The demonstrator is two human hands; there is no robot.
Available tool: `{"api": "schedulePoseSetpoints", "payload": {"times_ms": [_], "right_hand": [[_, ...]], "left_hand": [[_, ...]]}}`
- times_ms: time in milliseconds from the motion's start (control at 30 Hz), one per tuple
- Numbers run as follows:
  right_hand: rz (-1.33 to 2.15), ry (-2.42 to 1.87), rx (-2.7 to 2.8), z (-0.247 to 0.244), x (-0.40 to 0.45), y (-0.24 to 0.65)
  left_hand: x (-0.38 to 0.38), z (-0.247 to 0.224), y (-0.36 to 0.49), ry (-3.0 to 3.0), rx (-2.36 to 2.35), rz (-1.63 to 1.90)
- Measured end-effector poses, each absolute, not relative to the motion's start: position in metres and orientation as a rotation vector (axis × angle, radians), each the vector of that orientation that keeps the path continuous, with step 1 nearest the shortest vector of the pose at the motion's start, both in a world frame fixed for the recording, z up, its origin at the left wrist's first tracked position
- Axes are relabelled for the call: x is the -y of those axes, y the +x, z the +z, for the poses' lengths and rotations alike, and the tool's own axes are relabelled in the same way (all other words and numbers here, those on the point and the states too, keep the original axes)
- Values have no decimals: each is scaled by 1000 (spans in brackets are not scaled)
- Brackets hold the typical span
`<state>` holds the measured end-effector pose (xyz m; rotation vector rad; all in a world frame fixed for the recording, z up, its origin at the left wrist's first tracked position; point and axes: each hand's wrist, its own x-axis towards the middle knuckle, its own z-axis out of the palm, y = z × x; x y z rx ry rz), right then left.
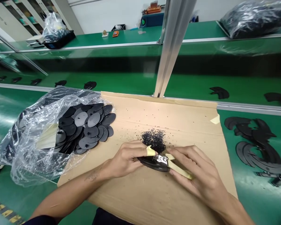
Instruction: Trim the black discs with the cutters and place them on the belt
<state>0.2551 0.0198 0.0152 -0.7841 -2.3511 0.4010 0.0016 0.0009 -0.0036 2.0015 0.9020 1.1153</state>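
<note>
Above the cardboard sheet [154, 193], my left hand [127, 157] is closed on a black oval disc [153, 163], with yellow tape wrapped round a fingertip. My right hand [196, 168] grips a cutter with yellow handles [181, 170]. The cutter's metal jaws [162, 159] are at the disc's upper edge. Just behind the hands lies a pile of small black scraps [154, 139]. At the left, many black oval discs [91, 131] spill out of a clear plastic bag [35, 140].
Curved black parts [259, 140] and a small dark metal tool [277, 179] lie at the right. A metal post [170, 50] rises behind the cardboard. More black parts [220, 92] sit on the green surface beyond the rail [255, 108].
</note>
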Motion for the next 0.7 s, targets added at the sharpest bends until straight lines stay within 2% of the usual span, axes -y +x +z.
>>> {"api": "schedulePoseSetpoints", "payload": {"times_ms": [433, 700], "right_hand": [[79, -798, 2494, 22, -15, 257], [477, -826, 2309, 22, -20, 258]], "left_hand": [[-2, -4, 0, 2129, -799, 1146], [-3, 2, -3, 2139, -921, 1080]]}}
